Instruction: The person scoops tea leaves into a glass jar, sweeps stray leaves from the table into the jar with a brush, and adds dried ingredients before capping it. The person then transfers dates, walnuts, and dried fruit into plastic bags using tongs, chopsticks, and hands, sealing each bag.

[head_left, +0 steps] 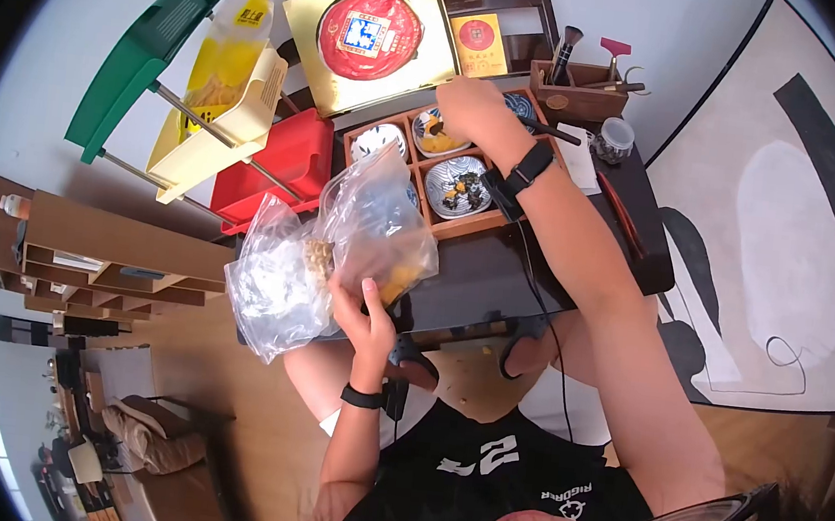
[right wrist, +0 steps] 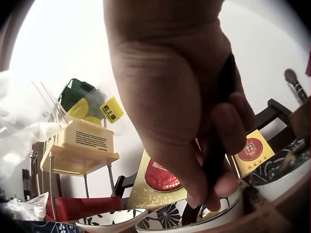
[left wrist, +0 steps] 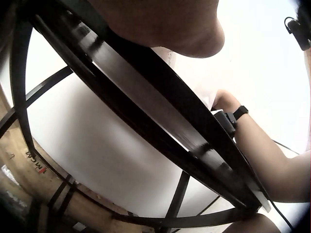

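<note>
My right hand holds a slender dark tool pointing down at a patterned bowl with yellow-orange pieces in it. The tool's kind cannot be told; its dark end sticks out to the right of the hand in the head view. That bowl sits in a wooden compartment tray, beside a bowl of dark and orange bits. At the tray's left lies a leaf-patterned bowl. My left hand grips clear plastic bags at the table's front; one shows light-brown contents, another yellow.
Behind the tray stands a gold box with a round red package. At left rise stacked bins, green, cream and red. A wooden holder with a brush and a lidded jar are at right.
</note>
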Available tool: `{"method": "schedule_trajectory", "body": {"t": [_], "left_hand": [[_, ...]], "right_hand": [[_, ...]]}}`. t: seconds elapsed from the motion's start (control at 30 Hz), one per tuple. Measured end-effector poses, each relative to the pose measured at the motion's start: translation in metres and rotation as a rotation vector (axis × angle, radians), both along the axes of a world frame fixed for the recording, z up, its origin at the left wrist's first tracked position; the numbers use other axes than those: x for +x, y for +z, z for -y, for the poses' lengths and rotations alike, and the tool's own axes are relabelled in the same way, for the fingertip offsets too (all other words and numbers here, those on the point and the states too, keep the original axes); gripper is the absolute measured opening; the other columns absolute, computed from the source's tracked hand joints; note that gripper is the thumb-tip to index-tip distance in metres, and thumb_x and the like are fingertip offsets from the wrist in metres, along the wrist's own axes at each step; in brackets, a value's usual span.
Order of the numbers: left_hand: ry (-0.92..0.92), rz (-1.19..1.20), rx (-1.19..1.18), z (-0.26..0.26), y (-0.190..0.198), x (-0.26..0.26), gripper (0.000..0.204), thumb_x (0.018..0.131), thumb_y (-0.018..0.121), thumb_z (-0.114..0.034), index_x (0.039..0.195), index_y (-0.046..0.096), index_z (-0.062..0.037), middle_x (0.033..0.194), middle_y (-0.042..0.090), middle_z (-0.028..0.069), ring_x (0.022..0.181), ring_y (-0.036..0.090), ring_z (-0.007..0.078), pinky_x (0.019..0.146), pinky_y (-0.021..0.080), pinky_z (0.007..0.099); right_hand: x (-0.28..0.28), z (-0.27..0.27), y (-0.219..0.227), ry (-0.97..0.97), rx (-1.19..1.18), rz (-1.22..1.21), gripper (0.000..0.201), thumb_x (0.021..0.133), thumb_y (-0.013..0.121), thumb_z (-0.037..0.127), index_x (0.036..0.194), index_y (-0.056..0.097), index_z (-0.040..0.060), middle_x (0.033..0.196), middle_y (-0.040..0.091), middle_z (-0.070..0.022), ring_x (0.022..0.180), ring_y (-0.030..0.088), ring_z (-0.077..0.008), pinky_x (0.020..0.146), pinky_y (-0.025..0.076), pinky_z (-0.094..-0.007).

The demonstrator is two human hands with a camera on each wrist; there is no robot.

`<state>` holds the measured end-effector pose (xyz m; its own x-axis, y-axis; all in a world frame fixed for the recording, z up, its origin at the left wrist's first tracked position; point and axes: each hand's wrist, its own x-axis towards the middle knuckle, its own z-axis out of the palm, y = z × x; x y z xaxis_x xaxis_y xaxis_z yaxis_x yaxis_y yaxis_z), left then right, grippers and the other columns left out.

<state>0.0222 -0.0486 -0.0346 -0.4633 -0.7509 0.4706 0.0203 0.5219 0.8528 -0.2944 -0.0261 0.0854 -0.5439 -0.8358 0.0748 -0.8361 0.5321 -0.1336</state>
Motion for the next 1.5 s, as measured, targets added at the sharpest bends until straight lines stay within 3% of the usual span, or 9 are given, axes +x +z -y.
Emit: {"method": "schedule_trajectory", "body": {"t": [0.27,0.4,0.67,0.83,0.93,1.1,1.2,1.33,1.5], "left_hand": [[0.037,0.082,-0.028,0.001,-0.002,0.004,0.041,0.104,0.056,-0.012,0.14,0.046,0.0062,0.114,0.068,0.0206,0.1,0.07,0.024,0.086,0.056,0.0337],[0.031,0.045,-0.008,0.0,0.0,0.003,0.042,0.102,0.058,-0.012,0.138,0.047,0.0062,0.11,0.069,0.0204,0.096,0.07,0.0247,0.084,0.055,0.0341],[0.001,0.083,-0.138,-0.001,0.001,0.006,0.04,0.103,0.056,-0.01,0.139,0.049,0.0057,0.111,0.07,0.0197,0.094,0.071,0.0249,0.084,0.056,0.0351],[0.017,0.114,-0.062,0.0,0.001,0.005,0.039,0.105,0.051,-0.009,0.141,0.049,0.0051,0.113,0.07,0.0199,0.093,0.071,0.025,0.084,0.056,0.0351],[0.011,0.076,-0.081,0.001,-0.001,0.003,0.037,0.106,0.048,-0.007,0.141,0.05,0.0052,0.113,0.07,0.0198,0.092,0.071,0.0239,0.082,0.056,0.0348],[0.048,0.119,-0.152,0.001,0.002,0.003,0.036,0.106,0.045,-0.005,0.14,0.051,0.005,0.114,0.07,0.0196,0.09,0.071,0.0229,0.081,0.054,0.0349],[0.092,0.097,-0.064,0.002,-0.01,0.01,0.037,0.106,0.044,-0.005,0.141,0.051,0.0032,0.115,0.07,0.0204,0.091,0.071,0.027,0.083,0.054,0.0366],[0.187,-0.059,-0.215,0.005,-0.017,0.006,0.037,0.105,0.044,-0.003,0.141,0.051,0.0041,0.112,0.07,0.0219,0.091,0.071,0.0278,0.083,0.054,0.0365],[0.175,0.185,-0.234,0.007,-0.016,0.008,0.029,0.108,0.044,-0.008,0.133,0.051,0.0052,0.083,0.06,0.011,0.071,0.052,0.0194,0.064,0.043,0.0368]], "right_hand": [[-0.029,-0.018,0.016,0.202,-0.177,0.134,0.026,0.084,0.075,0.018,0.101,0.077,-0.0018,0.082,0.075,-0.0203,0.081,0.075,-0.0321,0.074,0.058,-0.0412],[-0.018,-0.042,0.049,0.353,-0.337,0.475,0.023,0.093,0.07,0.018,0.099,0.077,-0.003,0.066,0.07,-0.0098,0.059,0.066,-0.0149,0.062,0.051,-0.0314],[0.026,-0.055,0.081,0.645,-0.394,0.682,0.033,0.094,0.076,0.018,0.113,0.074,-0.0087,0.084,0.073,-0.0084,0.074,0.065,-0.0086,0.065,0.053,-0.0251],[0.028,-0.059,0.086,0.592,-0.263,0.739,0.033,0.094,0.076,0.021,0.111,0.074,-0.0076,0.088,0.075,-0.0094,0.076,0.066,-0.0102,0.069,0.054,-0.0262],[0.018,-0.056,0.079,0.533,-0.415,0.508,0.031,0.093,0.075,0.022,0.109,0.075,-0.0043,0.086,0.074,-0.0097,0.073,0.066,-0.0128,0.07,0.054,-0.0276],[0.003,-0.034,0.039,0.043,-0.148,0.048,0.032,0.084,0.079,0.028,0.097,0.075,-0.001,0.093,0.075,-0.0168,0.086,0.074,-0.0308,0.076,0.059,-0.0391],[-0.008,-0.016,0.019,0.012,0.026,0.016,0.034,0.081,0.08,0.031,0.096,0.075,0.0005,0.099,0.076,-0.0179,0.094,0.074,-0.0349,0.081,0.06,-0.0438],[-0.007,-0.013,0.021,-0.03,0.104,0.099,0.032,0.074,0.075,0.011,0.105,0.077,0.0028,0.107,0.076,-0.0184,0.1,0.075,-0.0337,0.084,0.061,-0.0429],[-0.01,-0.015,0.019,-0.042,0.107,0.112,0.032,0.073,0.079,0.015,0.103,0.077,0.002,0.105,0.077,-0.0179,0.099,0.075,-0.0333,0.083,0.061,-0.0426]]}}
